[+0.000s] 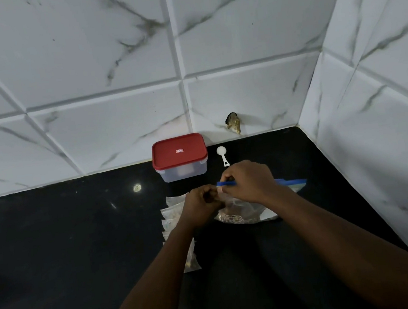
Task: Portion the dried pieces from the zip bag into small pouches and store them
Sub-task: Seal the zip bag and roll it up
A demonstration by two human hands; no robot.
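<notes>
A clear zip bag point(246, 213) with a blue zip strip lies on the black counter point(80, 246), holding brown dried pieces in its lower part. My right hand point(250, 182) pinches the blue strip at its left end. My left hand point(201, 206) pinches the bag's top edge right beside it. Several small clear pouches point(172, 219) lie in a column to the left, partly hidden under my left forearm. A white measuring scoop point(222, 155) lies behind the bag.
A clear plastic box with a red lid point(179, 157) stands shut against the back wall, left of the scoop. White marble tiles form the back and right walls, meeting in a corner. A chipped hole point(233, 123) shows low in the back wall.
</notes>
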